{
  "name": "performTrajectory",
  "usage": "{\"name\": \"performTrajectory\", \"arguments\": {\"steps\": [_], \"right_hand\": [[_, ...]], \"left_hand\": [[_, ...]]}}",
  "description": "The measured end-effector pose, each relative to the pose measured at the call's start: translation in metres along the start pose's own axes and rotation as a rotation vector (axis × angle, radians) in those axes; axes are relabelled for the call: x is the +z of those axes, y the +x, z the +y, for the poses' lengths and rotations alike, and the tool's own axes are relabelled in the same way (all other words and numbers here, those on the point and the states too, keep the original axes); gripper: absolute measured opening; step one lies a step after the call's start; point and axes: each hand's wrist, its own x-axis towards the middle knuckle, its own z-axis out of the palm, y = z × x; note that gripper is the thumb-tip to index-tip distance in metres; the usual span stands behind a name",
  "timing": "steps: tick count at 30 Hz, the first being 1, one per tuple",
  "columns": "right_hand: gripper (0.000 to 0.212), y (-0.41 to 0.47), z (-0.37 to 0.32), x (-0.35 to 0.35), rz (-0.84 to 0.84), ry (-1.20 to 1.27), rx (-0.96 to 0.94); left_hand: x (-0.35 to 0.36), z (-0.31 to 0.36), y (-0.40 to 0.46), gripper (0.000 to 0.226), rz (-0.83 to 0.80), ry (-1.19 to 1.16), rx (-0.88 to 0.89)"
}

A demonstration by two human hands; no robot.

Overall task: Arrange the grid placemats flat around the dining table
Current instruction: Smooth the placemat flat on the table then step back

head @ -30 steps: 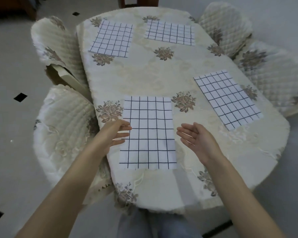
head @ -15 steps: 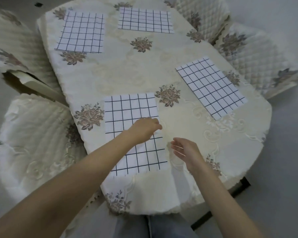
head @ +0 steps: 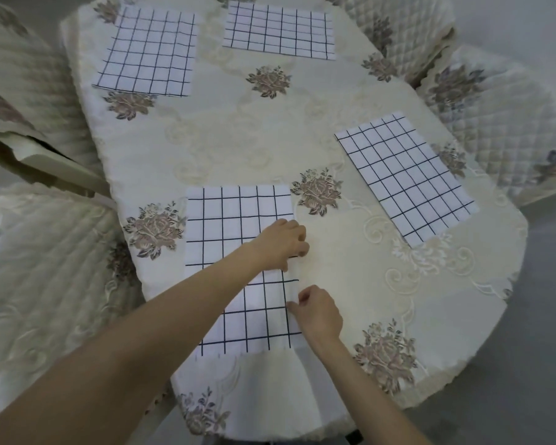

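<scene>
Four grid placemats lie on the counter [head: 254, 133], which is covered by a cream floral cloth. Nearest placemat [head: 235, 226] sits at the near edge, long side running away from the person. The other three lie flat: far-left placemat [head: 146, 49], far-centre placemat [head: 280, 28], right placemat [head: 405, 178], the last one skewed to the counter edge.

Left hand [head: 278, 244] reaches across the nearest placemat, fingers curled at its right edge; appears to pinch that edge, though the contact itself is hidden under the knuckles. Right hand [head: 318, 311] is just below it on the same edge, thumb and fingertips pinching the hem.

Risks, judged from this layout:
- Both grips are on one side only. A pull toward the right would likely drag the whole placemat off-square, or fold it over.
- The cloth under it hangs loose over the near edge; a tug could bunch the cloth and ripple the placemat.
- The near end lies close to the drop; a slide toward the person could leave it overhanging.
</scene>
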Motion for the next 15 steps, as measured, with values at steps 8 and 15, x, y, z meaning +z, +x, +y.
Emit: {"name": "performTrajectory", "arguments": {"steps": [8,15], "right_hand": [[0.016,0.004,0.003,-0.008,-0.039,-0.007,-0.01],[0.014,0.04,0.009,-0.052,-0.075,0.196,-0.093]], "left_hand": [[-0.008,0.0,0.014,0.038,-0.121,0.178,0.093],[-0.019,0.001,0.015,0.026,-0.223,0.103,0.095]]}}
